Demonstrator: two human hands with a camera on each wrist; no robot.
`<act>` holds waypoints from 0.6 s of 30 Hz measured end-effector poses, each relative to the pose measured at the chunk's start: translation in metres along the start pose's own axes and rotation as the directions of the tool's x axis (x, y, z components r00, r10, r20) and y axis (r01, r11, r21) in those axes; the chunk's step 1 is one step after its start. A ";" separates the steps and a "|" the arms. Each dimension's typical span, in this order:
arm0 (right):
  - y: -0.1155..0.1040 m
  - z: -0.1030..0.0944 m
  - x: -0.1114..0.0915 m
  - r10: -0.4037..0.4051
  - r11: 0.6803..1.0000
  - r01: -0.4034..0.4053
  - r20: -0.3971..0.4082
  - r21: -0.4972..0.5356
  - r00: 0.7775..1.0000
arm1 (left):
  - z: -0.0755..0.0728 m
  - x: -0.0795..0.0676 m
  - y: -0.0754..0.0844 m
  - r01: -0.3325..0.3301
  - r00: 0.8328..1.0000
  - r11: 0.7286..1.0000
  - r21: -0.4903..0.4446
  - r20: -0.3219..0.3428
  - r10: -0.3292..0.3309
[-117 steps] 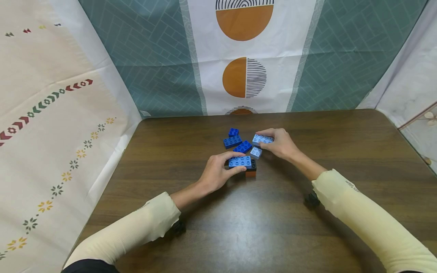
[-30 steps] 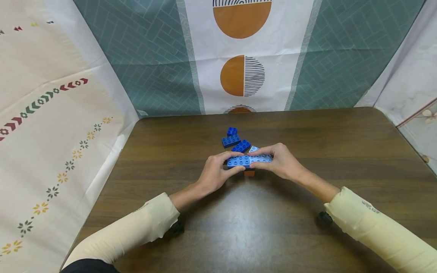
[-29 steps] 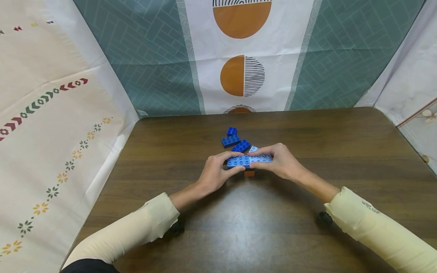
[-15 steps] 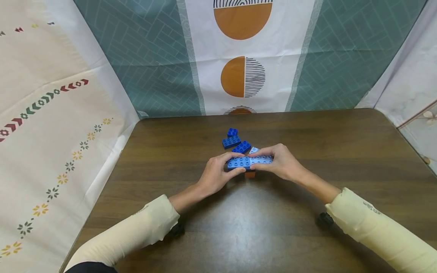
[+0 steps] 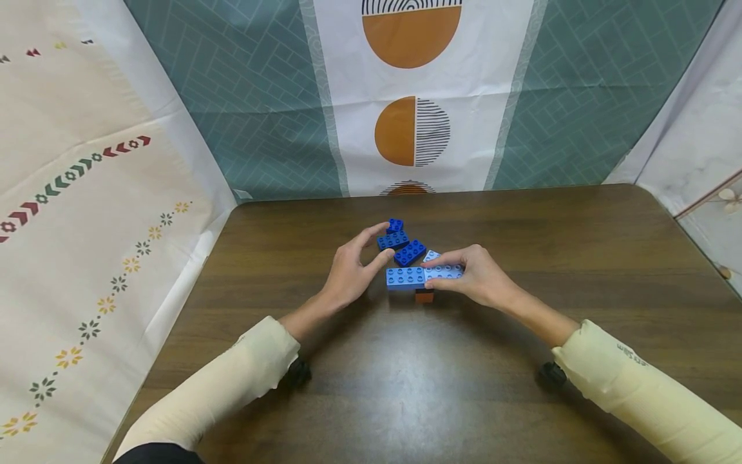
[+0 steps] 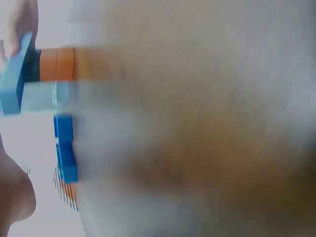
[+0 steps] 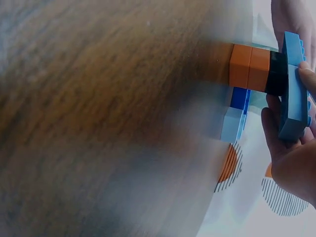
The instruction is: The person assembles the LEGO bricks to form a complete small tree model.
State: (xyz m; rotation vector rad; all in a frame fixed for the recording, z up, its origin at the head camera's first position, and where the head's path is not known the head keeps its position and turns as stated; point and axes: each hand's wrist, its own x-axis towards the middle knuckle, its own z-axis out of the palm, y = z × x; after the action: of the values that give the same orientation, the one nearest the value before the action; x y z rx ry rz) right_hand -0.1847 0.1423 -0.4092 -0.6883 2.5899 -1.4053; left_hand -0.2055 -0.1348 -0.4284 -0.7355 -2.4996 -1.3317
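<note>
On the table (image 5: 406,399) we see the right hand (image 5: 484,276) pinching a pale-blue brick (image 5: 444,272) atop the orange stack (image 5: 424,297). Left of that stack, the left hand (image 5: 350,269) seems released.

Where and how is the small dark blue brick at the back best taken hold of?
Probably by its left and right sides, coming from above: the small dark blue brick sits flat, knobs up, while the longer blue brick crowds its front.
</note>
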 end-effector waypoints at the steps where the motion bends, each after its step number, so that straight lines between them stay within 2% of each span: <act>1: 0.000 0.000 0.000 0.000 1.000 0.000 0.000 0.000 1.000 | -0.002 0.003 -0.003 0.013 1.000 1.000 -0.008 -0.003 -0.013; 4: 0.000 0.000 0.000 0.000 1.000 0.000 0.000 0.006 1.000 | -0.007 0.011 -0.012 0.089 0.996 0.995 -0.035 0.003 -0.089; 6: 0.001 0.000 0.000 0.004 1.000 -0.004 0.000 0.008 1.000 | -0.009 0.015 -0.017 0.172 0.985 0.984 -0.042 0.027 -0.171; 11: 0.001 -0.001 0.000 0.016 1.000 -0.016 0.001 0.009 1.000 | -0.009 0.024 -0.030 0.348 0.933 0.936 -0.052 0.115 -0.340; 14: 0.000 0.000 0.000 0.018 1.000 -0.018 0.001 0.011 1.000 | -0.007 0.028 -0.036 0.399 0.910 0.916 -0.047 0.139 -0.390; 18: 0.001 0.000 0.000 0.021 1.000 -0.021 0.001 0.016 1.000 | -0.002 0.033 -0.042 0.413 0.901 0.911 0.000 0.144 -0.409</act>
State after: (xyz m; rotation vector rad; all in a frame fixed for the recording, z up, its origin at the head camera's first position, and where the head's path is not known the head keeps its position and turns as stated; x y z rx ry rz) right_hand -0.1848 0.1433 -0.4097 -0.6574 2.5745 -1.4180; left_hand -0.2553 -0.1455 -0.4436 -0.3199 -2.8690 -1.4940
